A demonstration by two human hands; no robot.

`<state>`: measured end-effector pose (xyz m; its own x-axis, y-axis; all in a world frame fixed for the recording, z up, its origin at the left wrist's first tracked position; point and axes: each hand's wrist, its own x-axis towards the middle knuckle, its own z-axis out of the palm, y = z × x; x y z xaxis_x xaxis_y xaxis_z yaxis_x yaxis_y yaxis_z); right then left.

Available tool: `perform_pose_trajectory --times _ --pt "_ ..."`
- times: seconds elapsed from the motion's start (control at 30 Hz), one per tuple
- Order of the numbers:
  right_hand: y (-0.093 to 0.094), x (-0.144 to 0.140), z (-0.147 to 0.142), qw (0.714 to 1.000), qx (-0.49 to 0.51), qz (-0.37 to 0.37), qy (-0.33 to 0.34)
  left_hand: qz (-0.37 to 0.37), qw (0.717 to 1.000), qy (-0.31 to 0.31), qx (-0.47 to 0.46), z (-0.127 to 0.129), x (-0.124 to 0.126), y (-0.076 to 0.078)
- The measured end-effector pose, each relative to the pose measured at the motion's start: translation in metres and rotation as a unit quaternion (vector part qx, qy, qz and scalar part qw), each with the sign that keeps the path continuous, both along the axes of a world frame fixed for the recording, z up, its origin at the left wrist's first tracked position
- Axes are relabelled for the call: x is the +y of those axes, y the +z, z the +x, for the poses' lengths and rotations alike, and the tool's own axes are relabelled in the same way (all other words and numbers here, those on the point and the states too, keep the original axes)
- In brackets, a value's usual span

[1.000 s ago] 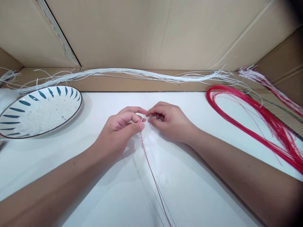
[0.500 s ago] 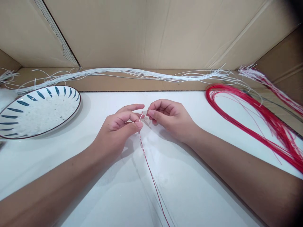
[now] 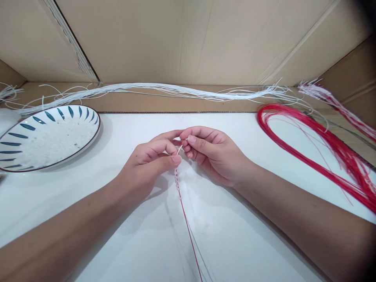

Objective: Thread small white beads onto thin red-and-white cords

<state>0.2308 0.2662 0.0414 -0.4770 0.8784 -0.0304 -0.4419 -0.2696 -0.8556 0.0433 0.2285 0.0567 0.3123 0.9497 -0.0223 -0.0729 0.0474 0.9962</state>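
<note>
I see both hands meeting near the middle of the white worktop [image 3: 123, 243]. My left hand [image 3: 148, 160] has thumb and forefinger pinched on a thin red thread [image 3: 185, 213] just under its upper tip, and a few small clear beads [image 3: 176, 183] sit strung on the thread right below that pinch. My right hand [image 3: 213, 152] is closed too, its fingertips pressed together at the tip of the thread, touching the left hand's fingertips; whether a bead is between them is too small for me to tell. From the pinch the thread runs down across the worktop toward the near edge and leaves the view there.

At the worktop's left edge I see a white plate [image 3: 17, 135] with dark blue leaf marks round its rim, filled with tiny pale beads, well apart from the hands. A bundle of red threads [image 3: 329, 150] loops along the right side, reaching the far right corner. Beyond the far edge, a long bundle of white threads [image 3: 164, 89] lies on a cardboard ledge [image 3: 152, 103], with a cardboard wall [image 3: 188, 39] rising behind it. A red-and-white bundle [image 3: 337, 105] lies at the far right.
</note>
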Motion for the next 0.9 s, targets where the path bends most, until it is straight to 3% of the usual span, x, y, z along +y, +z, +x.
perform_pose_trajectory --times 0.43,0.9 --pt "0.0013 -0.0008 0.0003 0.999 0.02 -0.024 0.019 0.0 1.0 -0.017 -0.008 0.0013 -0.0018 0.0029" --pt "0.0041 -0.0027 0.0001 0.998 0.053 0.0 0.039 0.025 0.998 -0.046 -0.018 -0.0017 -0.0038 0.0015"
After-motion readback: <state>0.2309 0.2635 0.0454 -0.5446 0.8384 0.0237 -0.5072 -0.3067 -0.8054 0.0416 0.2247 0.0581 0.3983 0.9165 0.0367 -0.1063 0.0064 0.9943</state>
